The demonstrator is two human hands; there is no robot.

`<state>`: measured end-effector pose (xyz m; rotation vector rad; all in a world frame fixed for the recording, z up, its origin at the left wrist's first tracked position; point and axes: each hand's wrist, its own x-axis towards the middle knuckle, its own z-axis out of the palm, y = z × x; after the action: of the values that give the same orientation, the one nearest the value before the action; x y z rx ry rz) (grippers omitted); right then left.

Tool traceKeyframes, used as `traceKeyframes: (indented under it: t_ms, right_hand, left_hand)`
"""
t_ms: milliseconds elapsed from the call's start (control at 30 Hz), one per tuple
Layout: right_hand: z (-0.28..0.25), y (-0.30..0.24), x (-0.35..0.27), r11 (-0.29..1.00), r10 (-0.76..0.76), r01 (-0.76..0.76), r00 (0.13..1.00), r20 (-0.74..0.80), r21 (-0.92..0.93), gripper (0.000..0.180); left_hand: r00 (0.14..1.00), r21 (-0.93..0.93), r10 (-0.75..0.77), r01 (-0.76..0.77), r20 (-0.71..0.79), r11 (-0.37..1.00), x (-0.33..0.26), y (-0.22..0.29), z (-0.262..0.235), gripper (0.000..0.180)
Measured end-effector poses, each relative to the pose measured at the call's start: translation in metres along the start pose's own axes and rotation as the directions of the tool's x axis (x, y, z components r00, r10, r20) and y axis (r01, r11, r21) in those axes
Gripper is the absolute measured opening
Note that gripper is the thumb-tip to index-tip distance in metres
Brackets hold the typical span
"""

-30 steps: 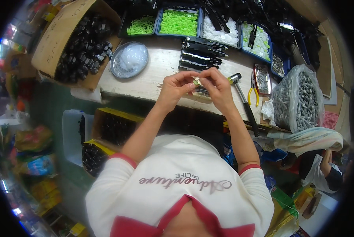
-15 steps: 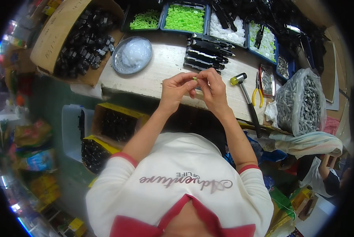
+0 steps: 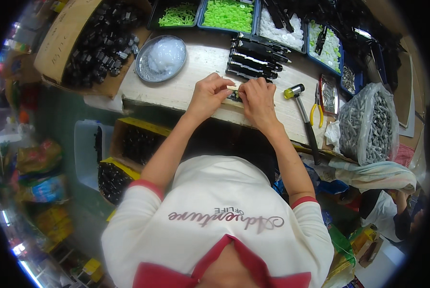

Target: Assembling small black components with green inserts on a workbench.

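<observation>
Close to the bench's front edge, a small black part with a touch of green (image 3: 233,95) lies low between my hands. My left hand (image 3: 209,96) is curled at its left side, thumb and forefinger bent toward each other; whatever is between the tips is too small to name. My right hand (image 3: 259,102) has its fingers closed down at the part's right end, back of the hand up, covering some of it. Just beyond is a row of several black housings (image 3: 255,57) laid side by side.
To the right lie a hammer (image 3: 305,120) with a yellow-and-black head, yellow-handled pliers (image 3: 316,110) and a bag of grey parts (image 3: 368,125). Left stand a grey dish (image 3: 145,72) with a whitish mass and a carton (image 3: 52,60) of black parts. Bins of green pieces (image 3: 227,17) line the back.
Both hands have come down from holding a small green piece in the air to the black part on the bench. My right hand has turned palm down.
</observation>
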<state>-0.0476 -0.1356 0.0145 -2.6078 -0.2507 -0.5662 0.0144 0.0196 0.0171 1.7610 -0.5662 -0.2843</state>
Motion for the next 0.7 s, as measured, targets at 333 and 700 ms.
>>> traceKeyframes:
  t_ms: [333, 700]
  right_hand:
    - [-0.002, 0.007, -0.001, 0.999, -0.035, 0.035, 0.999, 0.011, -0.027, 0.015]
    - [-0.068, 0.051, -0.024, 0.884, 0.401, -0.329, 0.898, -0.179, 0.331, 0.009]
  left_hand:
    - [0.989, 0.471, 0.049, -0.110, 0.140, 0.875, 0.015, 0.005, 0.007, 0.017]
    - [0.958, 0.505, 0.206, -0.280, 0.198, 0.816, 0.126, 0.064, 0.014, 0.012]
